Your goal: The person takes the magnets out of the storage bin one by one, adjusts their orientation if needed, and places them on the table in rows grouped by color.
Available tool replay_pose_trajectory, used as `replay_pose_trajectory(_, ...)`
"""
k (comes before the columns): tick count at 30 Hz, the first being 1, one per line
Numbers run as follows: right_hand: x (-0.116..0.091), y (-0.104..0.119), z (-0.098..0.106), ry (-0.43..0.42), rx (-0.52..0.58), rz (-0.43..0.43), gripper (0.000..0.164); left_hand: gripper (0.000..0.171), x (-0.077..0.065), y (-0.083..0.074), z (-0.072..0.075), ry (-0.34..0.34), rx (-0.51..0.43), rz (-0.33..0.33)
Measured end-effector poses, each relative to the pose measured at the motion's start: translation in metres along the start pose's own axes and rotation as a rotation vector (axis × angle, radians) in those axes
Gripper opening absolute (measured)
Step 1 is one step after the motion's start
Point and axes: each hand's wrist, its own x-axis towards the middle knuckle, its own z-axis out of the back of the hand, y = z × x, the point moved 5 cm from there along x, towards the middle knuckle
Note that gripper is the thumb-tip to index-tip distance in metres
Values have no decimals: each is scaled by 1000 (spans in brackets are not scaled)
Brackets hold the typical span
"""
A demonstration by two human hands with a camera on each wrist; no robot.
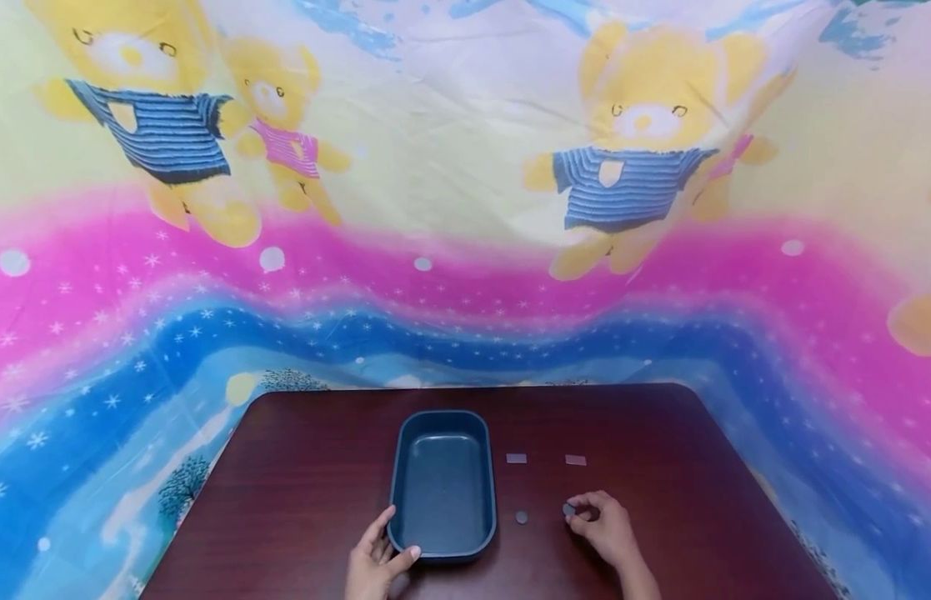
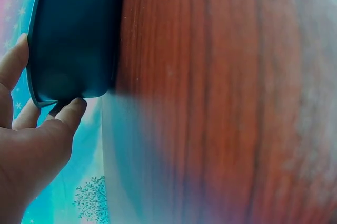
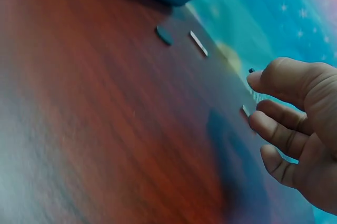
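Note:
A dark blue-grey rectangular tray (image 1: 444, 492) with rounded corners stands on the table with a bare bottom. My left hand (image 1: 377, 557) grips its near left corner, thumb at the front rim and fingers along the left side; the left wrist view shows this hand (image 2: 39, 129) at the tray's (image 2: 73, 29) corner. To the right of the tray, my right hand (image 1: 606, 527) pinches a small dark round disc (image 1: 568, 509) between thumb and fingertips. Only a sliver of that disc (image 3: 251, 70) shows past the thumb in the right wrist view. A second such disc (image 1: 521, 517) lies flat between tray and hand.
Two small pale rectangular pieces lie farther back, a left one (image 1: 516, 458) and a right one (image 1: 576, 460). The dark red-brown wooden table (image 1: 300, 492) has rounded far corners. Behind it hangs a cloth (image 1: 450, 208) printed with bears.

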Motion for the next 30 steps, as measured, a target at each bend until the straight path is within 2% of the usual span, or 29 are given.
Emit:
replay_pose_trajectory(8, -2, -24, 12, -47, -114, -62, 20, 80, 1, 0, 0, 5, 3, -6)
replay_pose_trajectory(14, -2, -33, 18, -64, -175, -89, 20, 80, 1, 1, -2, 2, -3, -5)
replay_pose_trajectory(24, -1, -33, 17, -51, -208, -76, 19, 79, 1, -1, 2, 5, -22, -30)
replay_pose_trajectory(30, -3, -31, 17, -45, -217, -73, 21, 79, -1, 0, 3, 2, -19, -5)
